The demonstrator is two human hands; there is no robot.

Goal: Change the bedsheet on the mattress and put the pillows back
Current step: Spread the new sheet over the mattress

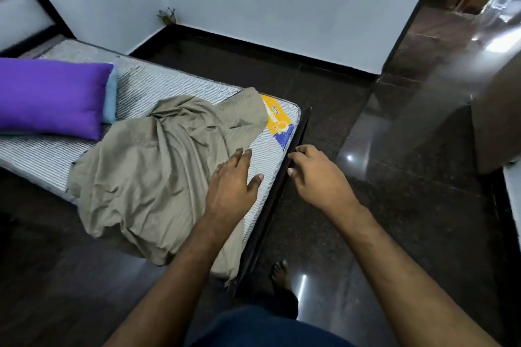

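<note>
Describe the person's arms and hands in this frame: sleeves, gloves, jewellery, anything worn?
Both forearms are bare up to the frame edge: no sleeves show. The left hand and right hand have no gloves, and no rings, watch or bands are visible on the fingers or wrists. Nails look short. Dark blue clothing shows at the bottom edge.

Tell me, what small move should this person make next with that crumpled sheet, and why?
Probably take hold of the olive sheet near the left hand and draw it toward the bare corner with the yellow label. The sheet lies bunched on the striped mattress, neither hand grips it, and the right hand rests at the bed frame's edge.
</note>
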